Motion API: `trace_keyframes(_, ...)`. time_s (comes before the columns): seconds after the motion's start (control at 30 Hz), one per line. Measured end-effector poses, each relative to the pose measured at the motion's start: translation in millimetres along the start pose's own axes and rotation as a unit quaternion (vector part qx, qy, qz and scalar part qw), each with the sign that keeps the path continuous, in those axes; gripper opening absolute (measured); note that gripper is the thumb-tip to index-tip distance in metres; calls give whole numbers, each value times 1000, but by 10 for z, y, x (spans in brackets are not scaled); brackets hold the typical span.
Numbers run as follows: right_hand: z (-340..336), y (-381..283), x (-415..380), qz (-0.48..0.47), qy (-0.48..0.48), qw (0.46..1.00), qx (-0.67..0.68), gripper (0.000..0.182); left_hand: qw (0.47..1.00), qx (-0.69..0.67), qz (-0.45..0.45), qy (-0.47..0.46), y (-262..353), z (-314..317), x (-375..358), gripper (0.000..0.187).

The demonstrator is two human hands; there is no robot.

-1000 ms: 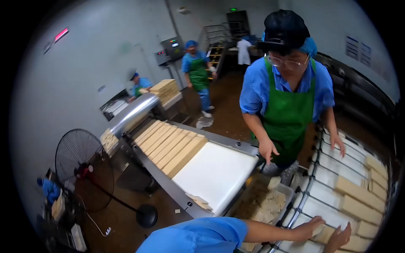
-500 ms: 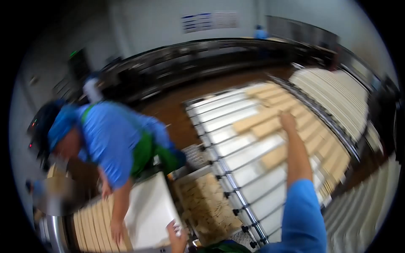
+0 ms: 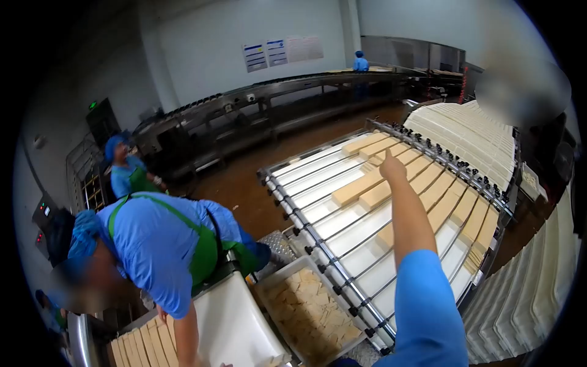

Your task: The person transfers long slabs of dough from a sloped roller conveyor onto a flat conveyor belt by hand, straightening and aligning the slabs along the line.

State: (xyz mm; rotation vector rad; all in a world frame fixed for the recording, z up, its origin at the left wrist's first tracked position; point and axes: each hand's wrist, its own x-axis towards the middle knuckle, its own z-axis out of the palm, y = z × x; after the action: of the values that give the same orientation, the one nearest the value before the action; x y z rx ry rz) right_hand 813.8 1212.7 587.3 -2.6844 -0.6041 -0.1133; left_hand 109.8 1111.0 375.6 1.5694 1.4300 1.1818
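Note:
My right hand (image 3: pixel 393 168) reaches over the slatted white conveyor (image 3: pixel 327 229), its index finger pointing away from me. It is at the ends of two long tan wafer-like blocks (image 3: pixel 358 188) and seems to touch them; the other fingers are partly hidden, and I see nothing gripped. More tan blocks (image 3: pixel 437 211) lie in the lanes between the metal rods. Only a sliver of my left hand (image 3: pixel 227 365) shows at the bottom edge, by a white surface (image 3: pixel 235 318), so its fingers cannot be read.
At left a co-worker in blue (image 3: pixel 156 238) bends over a row of tan blocks (image 3: pixel 143 345). A bin (image 3: pixel 263 300) of broken tan pieces stands between the two lines. Pale ridged stacks (image 3: pixel 520 306) flank the right side. Another person (image 3: pixel 125 168) stands farther back.
My right hand has moved slightly left and up over the blocks. My left hand has dropped almost out of view. The view has shifted, and the co-worker bends lower.

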Motion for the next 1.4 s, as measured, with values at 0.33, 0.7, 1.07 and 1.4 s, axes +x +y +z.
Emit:
trace_keyframes(0.33,1123,-412,-2411,-426,-320,842,80,33,977,-54,-26,205,-715,-898,279,47)
trace_keyframes(0.7,1713,-2111,-5610,-567,-480,635,214,36,896,264,-265,238,-2024,-2091,595,72)
trace_keyframes(1.07,3528,-4189,-6875,-530,-316,786,24,71,943,227,-234,75,-1618,-1675,934,90)
trace_keyframes(1.4,3832,-4872,-6960,-461,-376,804,2,77,895,337,-285,-56,-1921,-1585,987,110)
